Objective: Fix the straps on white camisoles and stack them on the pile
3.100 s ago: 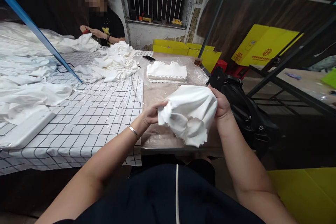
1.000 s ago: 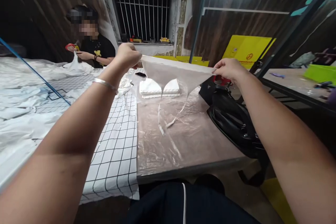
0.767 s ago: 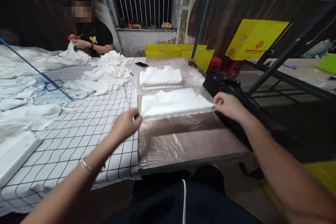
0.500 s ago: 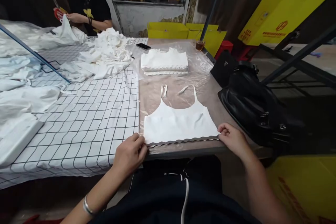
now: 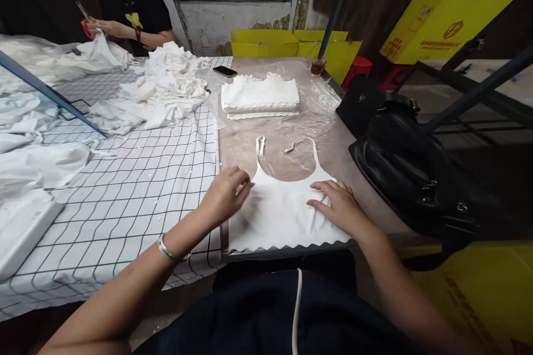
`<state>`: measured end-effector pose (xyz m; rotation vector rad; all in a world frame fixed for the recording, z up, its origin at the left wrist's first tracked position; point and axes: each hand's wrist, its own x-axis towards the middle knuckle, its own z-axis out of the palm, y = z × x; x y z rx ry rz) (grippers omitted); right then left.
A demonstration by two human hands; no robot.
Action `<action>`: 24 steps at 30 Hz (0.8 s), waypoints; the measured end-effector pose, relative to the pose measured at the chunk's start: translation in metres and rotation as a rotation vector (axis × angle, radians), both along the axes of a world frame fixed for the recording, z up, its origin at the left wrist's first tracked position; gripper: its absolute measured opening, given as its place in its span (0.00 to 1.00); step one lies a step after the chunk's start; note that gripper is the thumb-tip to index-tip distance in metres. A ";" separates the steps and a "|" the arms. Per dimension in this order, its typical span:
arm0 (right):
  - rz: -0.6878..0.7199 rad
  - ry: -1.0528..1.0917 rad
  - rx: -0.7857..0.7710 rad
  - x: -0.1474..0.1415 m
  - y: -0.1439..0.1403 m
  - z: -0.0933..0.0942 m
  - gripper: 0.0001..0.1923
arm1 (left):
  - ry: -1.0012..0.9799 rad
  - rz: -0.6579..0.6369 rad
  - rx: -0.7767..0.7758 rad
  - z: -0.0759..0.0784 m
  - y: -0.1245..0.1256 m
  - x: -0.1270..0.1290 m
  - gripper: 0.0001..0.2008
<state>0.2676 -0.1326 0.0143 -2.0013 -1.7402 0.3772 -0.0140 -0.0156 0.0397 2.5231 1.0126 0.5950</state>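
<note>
Head view. A white camisole top is lying flat on the bench, at its near edge, on the plastic-covered right part beside the checked cloth. The scalloped hem is running along the near edge; the two thin straps are pointing toward the far edge. So the garment's long axis is running left to right along the near edge, with its top end facing away from the person.

The left hand is resting at the top left corner of the camisole, just below the left strap; its grip is loosely curled, fingertips on the cloth, not visibly pinching anything. The right hand is lying palm down on the right half of the garment, grip spread flat and pressing the fabric. Both hands are touching the top; the strap ends are lying beyond both, toward the far edge, with the left hand slightly closer to its strap.

Farther along the same side, a stack of folded white tops is sitting near the far edge, well apart from the hands. A black bag is sitting at the right edge. A loose heap of white garments is lying on the checked cloth; a phone is near the far edge. Another person's hands are working white fabric with scissors at the far left corner.
</note>
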 end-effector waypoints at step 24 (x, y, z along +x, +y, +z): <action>-0.076 -0.157 0.045 0.044 -0.013 -0.002 0.22 | 0.216 -0.228 0.074 -0.031 -0.010 -0.008 0.22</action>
